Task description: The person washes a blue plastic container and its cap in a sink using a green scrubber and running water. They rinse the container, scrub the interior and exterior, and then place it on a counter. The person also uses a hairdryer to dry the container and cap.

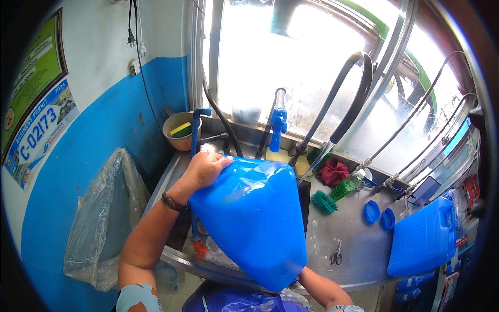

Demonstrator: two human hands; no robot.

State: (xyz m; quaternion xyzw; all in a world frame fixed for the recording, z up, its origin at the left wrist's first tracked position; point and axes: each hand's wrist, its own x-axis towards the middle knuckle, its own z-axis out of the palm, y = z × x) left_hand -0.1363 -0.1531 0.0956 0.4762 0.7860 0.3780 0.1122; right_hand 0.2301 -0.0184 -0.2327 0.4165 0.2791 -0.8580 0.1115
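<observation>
From the head camera we counted two blue jerrycans: one [254, 218] tilted over the sink, left hand [204, 169] spread on its end, right hand hidden beneath; another [423, 238] on the counter [358, 249]. A bowl [179, 131] held a sponge.

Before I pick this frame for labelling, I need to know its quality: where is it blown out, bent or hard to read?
Head view: the window is overexposed to white, hiding what lies outside; glare spots sit on the blue jug under the left hand; fisheye bends the hoses and wall poster toward the dark rim; the right hand is hidden behind the jug.
</observation>
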